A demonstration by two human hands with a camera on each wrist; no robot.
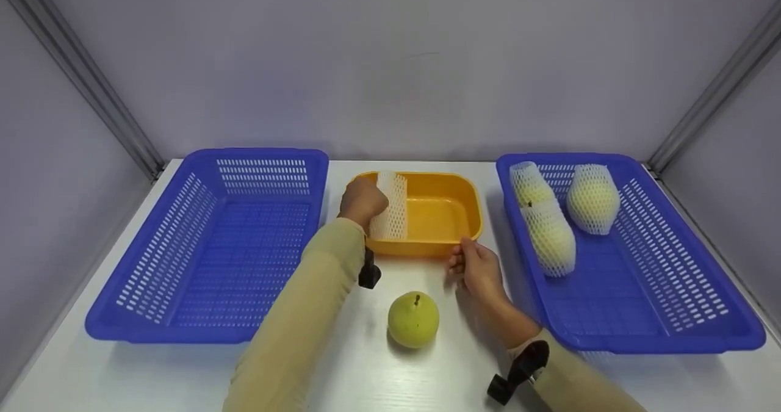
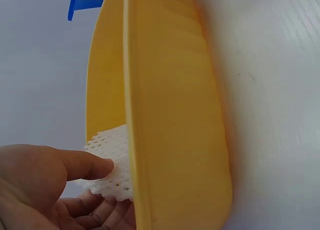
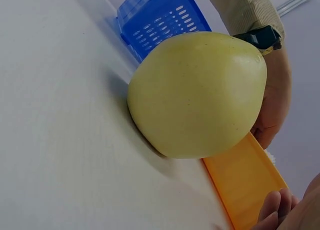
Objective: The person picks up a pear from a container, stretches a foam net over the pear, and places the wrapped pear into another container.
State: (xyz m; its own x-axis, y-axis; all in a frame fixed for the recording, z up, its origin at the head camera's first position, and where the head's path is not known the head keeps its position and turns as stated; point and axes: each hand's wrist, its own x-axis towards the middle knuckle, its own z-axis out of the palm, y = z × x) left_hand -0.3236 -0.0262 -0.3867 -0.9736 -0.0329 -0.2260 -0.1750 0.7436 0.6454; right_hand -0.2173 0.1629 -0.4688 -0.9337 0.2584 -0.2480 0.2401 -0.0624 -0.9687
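A white foam net sleeve (image 1: 392,207) lies flattened across the left part of an orange plastic basin (image 1: 427,248). My left hand (image 1: 363,201) pinches the sleeve between thumb and fingers, as the left wrist view shows, above the basin's left end. At the basin's front right corner, my right hand (image 1: 479,268) holds the rim, its thumb at the edge and its fingers curled against the outer wall. A bare yellow-green pear (image 1: 413,320) stands stem up on the white table, between my forearms and apart from both hands.
To the left stands a blue perforated basket (image 1: 244,265) with nothing seen inside. Another blue basket (image 1: 616,302) on the right holds several pears (image 1: 593,199) in white foam nets. Grey walls (image 1: 390,64) enclose the table (image 1: 378,375) at the back and sides.
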